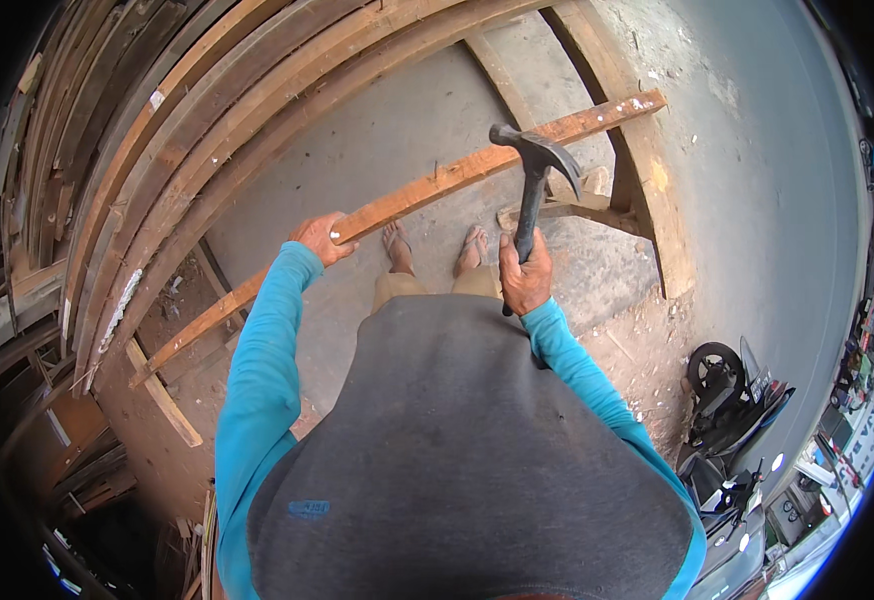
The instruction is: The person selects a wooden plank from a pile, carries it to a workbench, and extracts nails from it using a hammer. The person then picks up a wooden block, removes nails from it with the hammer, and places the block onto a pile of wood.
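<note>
The floor (342, 150) is grey concrete, with pale debris scattered towards its right edge. A stack of long planks (157, 180) occupies the floor's left edge and extends along its far edge. The person wears a dark grey garment (477, 440) with turquoise sleeves and stands between the stack and a wooden frame (662, 220). A motorcycle (722, 410) stands towards the floor's near right corner.

The reddish timber (517, 155) runs obliquely in front of the person. Its right end lies across the wooden frame and projects just past the frame's right edge. A length of similar colour continues on the same line beyond the left hand; the hand masks the junction, so whether it is one piece cannot be confirmed. A short wooden strip (164, 395) lies near the floor's left edge.

The claw hammer (531, 190) is held head up, claw to the right; in view its head overlaps the timber, but contact cannot be established. The right hand (527, 272) has its fingers closed around the hammer's handle. The left hand (323, 238) has its fingers gripping the timber. A small dark projection (435, 170) stands on the timber between left hand and hammer
</note>
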A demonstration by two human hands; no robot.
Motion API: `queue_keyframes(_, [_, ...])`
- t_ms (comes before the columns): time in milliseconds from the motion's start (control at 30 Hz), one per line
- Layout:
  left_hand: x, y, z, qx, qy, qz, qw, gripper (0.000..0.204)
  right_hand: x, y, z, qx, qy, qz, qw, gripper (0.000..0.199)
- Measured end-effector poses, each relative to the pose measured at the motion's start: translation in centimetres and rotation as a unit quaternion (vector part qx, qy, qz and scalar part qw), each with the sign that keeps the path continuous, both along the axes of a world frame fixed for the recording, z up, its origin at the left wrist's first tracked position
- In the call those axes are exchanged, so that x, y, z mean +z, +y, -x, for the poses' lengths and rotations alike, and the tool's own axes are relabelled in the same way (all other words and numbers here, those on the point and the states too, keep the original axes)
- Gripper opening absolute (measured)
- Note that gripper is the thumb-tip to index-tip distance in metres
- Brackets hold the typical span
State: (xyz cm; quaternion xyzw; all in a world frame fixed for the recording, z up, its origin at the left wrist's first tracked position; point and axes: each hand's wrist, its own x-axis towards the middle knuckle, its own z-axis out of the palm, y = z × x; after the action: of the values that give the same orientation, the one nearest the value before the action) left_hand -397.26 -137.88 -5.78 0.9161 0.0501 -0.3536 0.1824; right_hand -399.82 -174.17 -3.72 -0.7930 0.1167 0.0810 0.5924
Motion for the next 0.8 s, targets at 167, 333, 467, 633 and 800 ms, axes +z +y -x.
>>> queue_keyframes(167, [-1.0,-0.4,1.3,0.003,-0.022,-0.009,1.0,0.054,-3.0,-2.1,1.0,0.087,0.09,0.036,0.991,0.036])
queue_keyframes(333, [-1.3,-0.9,1.3,0.01,-0.047,-0.033,0.998,0.054,2.6,-3.1,-1.4,-0.105,0.024,-0.141,0.984,0.023])
queue_keyframes(467, [-2.0,-0.5,1.7,-0.006,-0.032,-0.049,0.998,0.055,-1.9,-1.6,1.8,-0.088,-0.012,-0.121,0.989,0.016])
queue_keyframes(633, [-2.3,-0.1,2.0,-0.006,-0.012,-0.054,0.998,0.055,-1.4,-0.6,1.8,0.137,0.026,0.132,0.981,0.023])
queue_keyframes(800, [-2.2,0.3,3.2,-0.001,-0.023,-0.052,0.998,0.054,3.4,-0.5,1.5,-0.014,-0.085,-0.024,0.996,0.014])
